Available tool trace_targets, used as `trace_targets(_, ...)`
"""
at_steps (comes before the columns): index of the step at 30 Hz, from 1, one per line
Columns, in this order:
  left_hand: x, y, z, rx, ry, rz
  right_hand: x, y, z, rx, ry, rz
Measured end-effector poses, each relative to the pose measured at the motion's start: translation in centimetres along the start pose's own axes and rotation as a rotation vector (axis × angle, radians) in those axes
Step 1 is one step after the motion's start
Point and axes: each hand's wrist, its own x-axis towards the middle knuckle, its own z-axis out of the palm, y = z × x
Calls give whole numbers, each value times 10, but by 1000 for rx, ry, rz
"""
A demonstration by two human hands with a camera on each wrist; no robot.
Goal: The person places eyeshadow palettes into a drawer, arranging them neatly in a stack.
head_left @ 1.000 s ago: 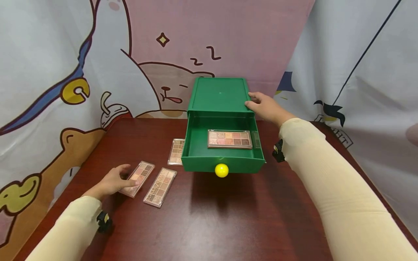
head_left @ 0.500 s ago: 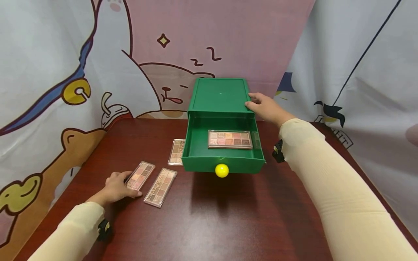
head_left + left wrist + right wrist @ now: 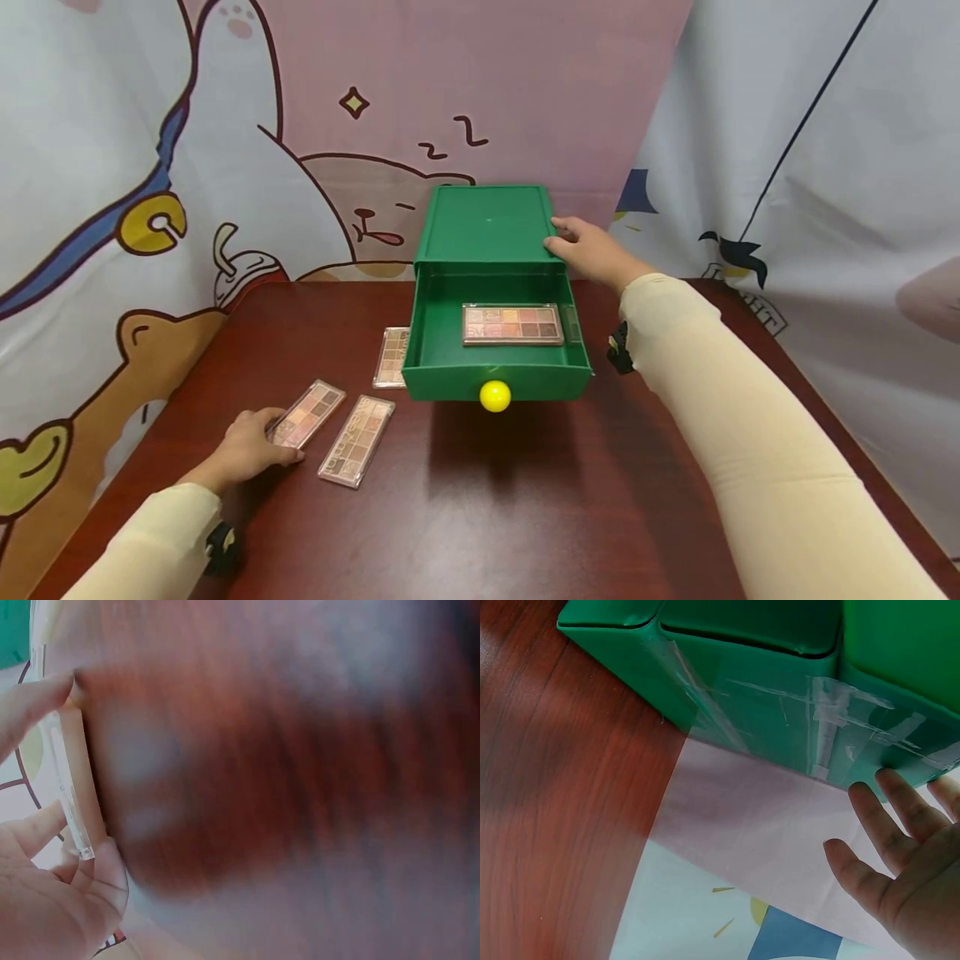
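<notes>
My left hand (image 3: 243, 446) grips the near end of a pink-toned eyeshadow palette (image 3: 309, 414) at the left of the table, thumb on one long side and fingers on the other. The left wrist view shows the palette (image 3: 81, 780) edge-on between them. A green drawer box (image 3: 491, 223) stands at the back, its drawer (image 3: 450, 385) pulled out by a yellow ball knob (image 3: 495, 396). Another eyeshadow palette (image 3: 512, 324) lies inside the drawer. My right hand (image 3: 596, 252) rests its fingertips against the box's right side, fingers (image 3: 881, 825) spread and fairly straight in the right wrist view.
A brown-toned palette (image 3: 357, 442) lies just right of the left hand. Behind it another palette (image 3: 391, 358) is partly hidden by the drawer. The dark red table (image 3: 540, 525) ends at a cartoon-printed cloth (image 3: 322, 75). The drawer juts forward, casting a shadow below.
My left hand has drawn back from over the palette and closed around its near end. The right hand stays at the box. The head view has shifted slightly.
</notes>
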Motion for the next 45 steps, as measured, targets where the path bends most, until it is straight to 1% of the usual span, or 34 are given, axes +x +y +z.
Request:
trace_targets(7, -1, -5, -7, 32, 22, 17, 4, -2, 5, 14, -13, -4)
trace_targets(14, -1, -8, -13, -13, 63, -48, 4, -3, 6, 10, -4, -9)
trace_targets(17, 0, -7, -15, -24, 108, -47, 4, -2, 5, 10, -1, -9)
trace_targets(22, 2, -1, -22, -25, 221, -13, 3, -2, 5, 5, -3, -8)
trace_targets(25, 5, 8, -29, -39, 284, 7, 3, -2, 4, 7, -5, -3)
trace_targets(27, 7, 16, -35, -53, 313, 11, 2, -1, 3, 9, -1, 1)
trace_targets(32, 17, 38, -50, -75, 376, 29, 0, 2, 1, 13, 11, 2)
trace_targets(36, 23, 58, -64, -83, 437, 67, 0, 4, 1, 9, 7, -7)
trace_targets(42, 28, 92, -88, -103, 504, 166, 0, 4, 1, 11, 7, -7)
trace_targets(45, 28, 111, -98, -104, 523, 213, 1, 3, 1, 10, 9, -5)
